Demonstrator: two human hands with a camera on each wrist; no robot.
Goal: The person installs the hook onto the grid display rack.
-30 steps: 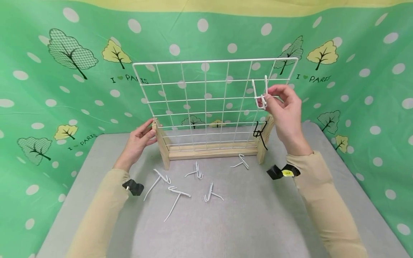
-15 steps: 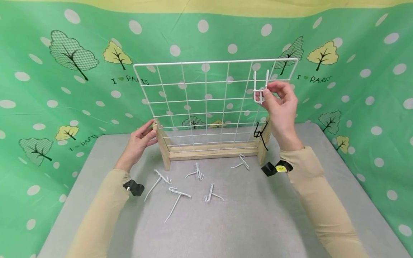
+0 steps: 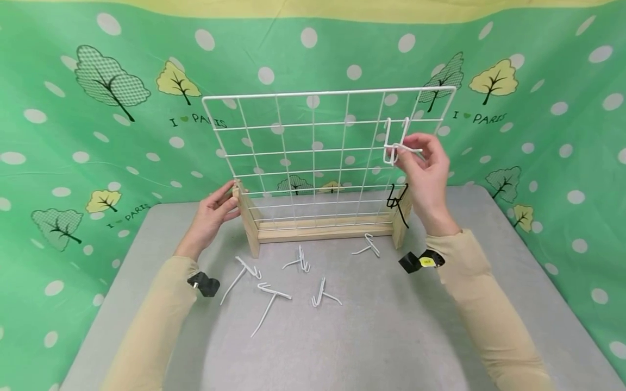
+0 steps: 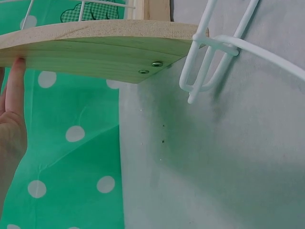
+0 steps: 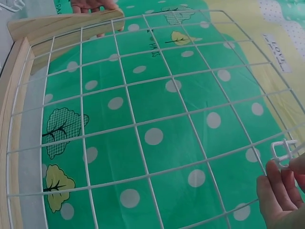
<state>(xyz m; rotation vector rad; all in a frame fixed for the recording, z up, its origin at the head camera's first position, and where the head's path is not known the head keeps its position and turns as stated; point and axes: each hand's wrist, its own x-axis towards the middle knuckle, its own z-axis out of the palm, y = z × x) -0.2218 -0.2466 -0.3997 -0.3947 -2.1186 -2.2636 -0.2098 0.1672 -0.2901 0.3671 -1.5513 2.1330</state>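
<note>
Grey table, right hand pinching hook at grid, left hand fingers straight on wooden stand

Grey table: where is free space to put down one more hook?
The near part of the grey table, between the two sleeves, is bare, also the right side beyond the wooden stand. Crowded: just before the stand, where five loose hooks lie.
</note>
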